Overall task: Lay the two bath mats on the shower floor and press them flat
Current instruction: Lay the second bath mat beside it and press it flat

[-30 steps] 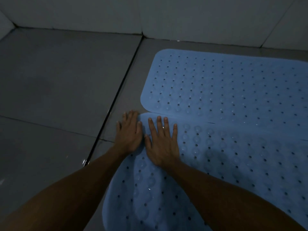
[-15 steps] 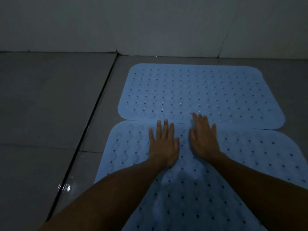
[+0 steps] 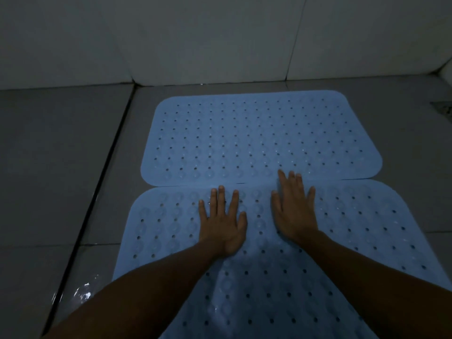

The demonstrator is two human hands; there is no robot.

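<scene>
Two light blue perforated bath mats lie side by side on the grey tiled shower floor. The far mat (image 3: 256, 133) lies flat near the wall. The near mat (image 3: 354, 228) runs towards me, its far edge meeting the far mat's near edge. My left hand (image 3: 223, 223) presses flat on the near mat, fingers spread, just short of the seam. My right hand (image 3: 294, 206) lies flat too, its fingertips reaching over the seam onto the far mat. Neither hand holds anything.
A pale tiled wall (image 3: 220, 40) stands right behind the far mat. A dark grout channel (image 3: 97, 182) runs along the floor left of the mats, with a wet glint near its front. A floor drain (image 3: 444, 108) shows at the right edge.
Both hands have slid right along the near mat's far edge, from its left corner to its middle. They now lie farther apart.
</scene>
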